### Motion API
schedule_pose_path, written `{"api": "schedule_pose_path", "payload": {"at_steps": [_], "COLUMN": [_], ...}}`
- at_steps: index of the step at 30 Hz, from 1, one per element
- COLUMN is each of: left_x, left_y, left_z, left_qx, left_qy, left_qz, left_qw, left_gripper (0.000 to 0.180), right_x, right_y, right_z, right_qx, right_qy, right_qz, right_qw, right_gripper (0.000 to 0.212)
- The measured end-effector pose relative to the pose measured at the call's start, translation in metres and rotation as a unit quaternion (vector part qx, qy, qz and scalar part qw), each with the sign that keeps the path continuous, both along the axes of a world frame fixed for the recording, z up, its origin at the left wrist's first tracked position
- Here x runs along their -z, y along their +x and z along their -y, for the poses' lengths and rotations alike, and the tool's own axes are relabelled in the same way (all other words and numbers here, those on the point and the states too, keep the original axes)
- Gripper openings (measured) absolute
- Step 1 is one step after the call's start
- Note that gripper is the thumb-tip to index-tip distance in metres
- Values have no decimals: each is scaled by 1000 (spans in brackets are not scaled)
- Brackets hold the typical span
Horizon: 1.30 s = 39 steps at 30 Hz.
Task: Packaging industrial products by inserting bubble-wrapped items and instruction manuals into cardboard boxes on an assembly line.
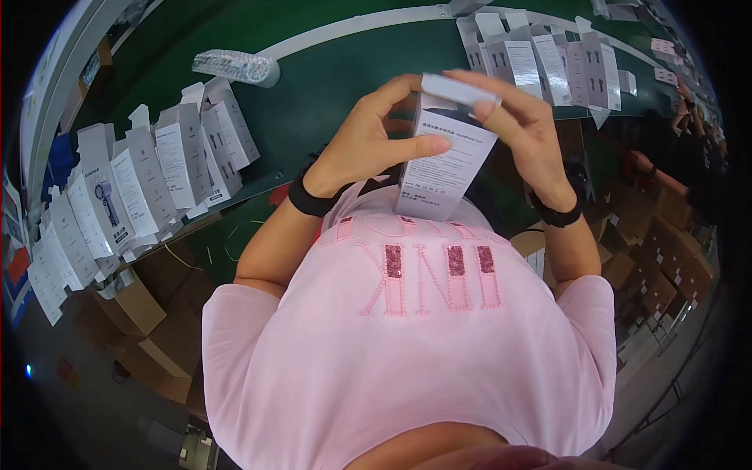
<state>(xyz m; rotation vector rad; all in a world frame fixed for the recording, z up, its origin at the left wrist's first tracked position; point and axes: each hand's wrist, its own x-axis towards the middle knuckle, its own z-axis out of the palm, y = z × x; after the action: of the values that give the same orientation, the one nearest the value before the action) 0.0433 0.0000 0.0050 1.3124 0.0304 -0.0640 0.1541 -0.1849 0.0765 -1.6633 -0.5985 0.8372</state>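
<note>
A white cardboard box (442, 176) with printed text stands upright in front of my chest, its base close to my shirt. My left hand (364, 145) is closed round the box's left side, its thumb lying across the printed face and the other fingers behind. At the top, my right hand (533, 133) has its thumb and fingers on the box's top flap (458, 88), which is tilted above the opening. The right fingertips are slightly blurred. What is inside the box is hidden from view.
Several white boxes with upright flaps (178, 157) line the left of the green table (329, 70); another group (540, 66) stands at the far right. A bubble-wrapped item (236, 68) lies at the far left. Brown cartons (153, 337) sit below. Another person's arm (666, 174) shows at right.
</note>
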Motion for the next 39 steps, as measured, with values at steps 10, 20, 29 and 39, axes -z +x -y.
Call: {"api": "schedule_pose_path", "payload": {"at_steps": [10, 20, 29, 39], "left_x": [1, 7, 122, 198], "left_y": [8, 47, 246, 286], "left_z": [26, 48, -123, -186], "left_qx": [-73, -4, -318, -281], "left_qy": [-114, -135, 539, 553], "left_qz": [-6, -10, -109, -265], "left_qw": [991, 991, 772, 738], "left_gripper": [67, 54, 112, 67], "right_x": [0, 5, -97, 84], "right_y": [26, 49, 134, 383], "right_z": [24, 50, 217, 370], "right_qx": [-143, -48, 353, 452], "right_qy": [-14, -114, -122, -274], "right_qz": [168, 141, 412, 514], "right_qw": [975, 982, 831, 676], "right_gripper": [38, 60, 53, 60]}}
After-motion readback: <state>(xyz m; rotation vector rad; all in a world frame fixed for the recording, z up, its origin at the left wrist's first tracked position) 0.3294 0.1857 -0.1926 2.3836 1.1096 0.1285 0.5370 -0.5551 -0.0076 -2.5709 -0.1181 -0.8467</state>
